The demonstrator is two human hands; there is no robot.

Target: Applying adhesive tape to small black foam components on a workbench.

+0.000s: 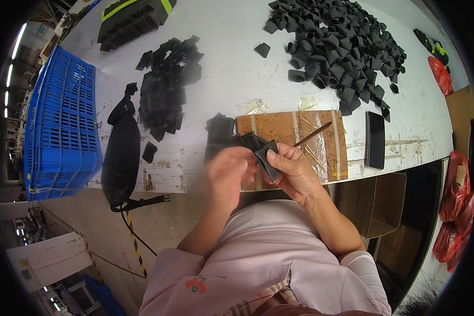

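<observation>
My right hand [296,171] is closed on a small black fabric piece [269,162], with the thumb pressed on its face. More black material joins or lies behind it toward the left; which, I cannot tell. My left hand [229,173] is beside it, smeared by motion, so its grip does not show. Under the hands lies a brown board [279,125] banded with clear tape at the table's front edge. A thin dark brown stick [313,134] rests on the board, close to my right fingers. Dark flat pieces [220,129] lie at the board's left edge.
A large heap of curled black pieces [347,50] covers the far right. Flat black pieces [163,89] and a black pouch with a strap [121,163] lie left, beside a blue crate [63,126]. A phone [375,139] is right of the board. A cardboard box [387,203] stands below the table.
</observation>
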